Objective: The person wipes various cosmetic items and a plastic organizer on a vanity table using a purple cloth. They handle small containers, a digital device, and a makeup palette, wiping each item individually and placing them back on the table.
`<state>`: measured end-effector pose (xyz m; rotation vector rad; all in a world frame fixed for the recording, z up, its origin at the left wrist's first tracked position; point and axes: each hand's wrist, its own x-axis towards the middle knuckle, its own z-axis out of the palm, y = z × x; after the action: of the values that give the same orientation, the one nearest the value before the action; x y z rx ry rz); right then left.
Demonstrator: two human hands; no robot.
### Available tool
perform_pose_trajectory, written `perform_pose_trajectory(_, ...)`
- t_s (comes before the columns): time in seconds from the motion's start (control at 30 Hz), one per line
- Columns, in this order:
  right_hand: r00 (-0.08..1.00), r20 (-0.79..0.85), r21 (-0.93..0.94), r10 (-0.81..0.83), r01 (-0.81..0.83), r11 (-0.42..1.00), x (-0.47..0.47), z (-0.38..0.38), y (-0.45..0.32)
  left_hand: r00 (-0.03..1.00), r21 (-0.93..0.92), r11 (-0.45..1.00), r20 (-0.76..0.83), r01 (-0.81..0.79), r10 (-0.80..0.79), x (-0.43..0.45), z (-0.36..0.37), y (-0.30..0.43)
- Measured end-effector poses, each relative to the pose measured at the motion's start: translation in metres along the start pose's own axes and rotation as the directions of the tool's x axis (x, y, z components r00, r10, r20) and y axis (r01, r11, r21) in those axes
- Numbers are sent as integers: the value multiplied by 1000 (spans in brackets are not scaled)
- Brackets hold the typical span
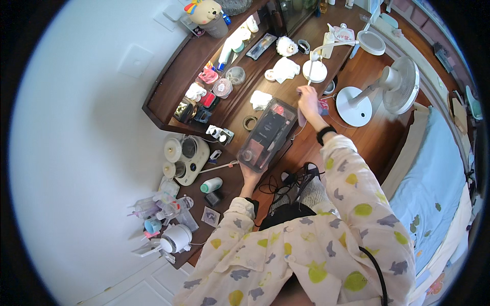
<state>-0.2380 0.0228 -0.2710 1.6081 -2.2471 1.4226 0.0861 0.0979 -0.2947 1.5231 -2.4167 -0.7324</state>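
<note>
A clear lidded plastic box (pixel 264 134) with dark flat packages, a roll and a red item inside lies tilted across the desk's front edge. My left hand (pixel 251 174) grips its near end from below, the fingers hidden under it. My right hand (pixel 307 100) is closed on a pinkish-purple cloth (pixel 302 116) beside the box's far right corner, by the desk edge. A roll of tape (pixel 250 123) and a crumpled white tissue (pixel 261 100) lie to the left of the box.
A white desk lamp (pixel 315 71) stands beyond my right hand, with a white fan (pixel 354 106) on the right. A brown shelf (pixel 172 84) holds cosmetics. On the left side table (pixel 233 183) are a cream appliance (pixel 186 160) and a white bottle (pixel 211 185). Cables lie near my feet.
</note>
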Motion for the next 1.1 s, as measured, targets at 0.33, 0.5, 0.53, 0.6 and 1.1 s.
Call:
perform_pose_trajectory(0.33,593,184,392,-784,687,611,-137,10,-192,944,-6,999,-329,-43,39,-4,15,-5)
perform_pose_trajectory(0.5,601,288,316,-745,675,667,-149,55,-183,945,-111,989,-320,-102,62,-8,13,-7)
perform_pose_trajectory(0.53,571,297,308,-765,702,643,-146,58,-179,941,-153,981,-332,-121,64,-8,12,-6)
perform_pose_trajectory(0.6,586,323,238,-744,710,663,-133,61,-170,936,-286,944,-346,-163,57,-7,11,-4)
perform_pose_trajectory(1.1,637,472,-258,609,-561,787,-39,-29,53,994,-125,991,-88,51,-62,-3,10,-8)
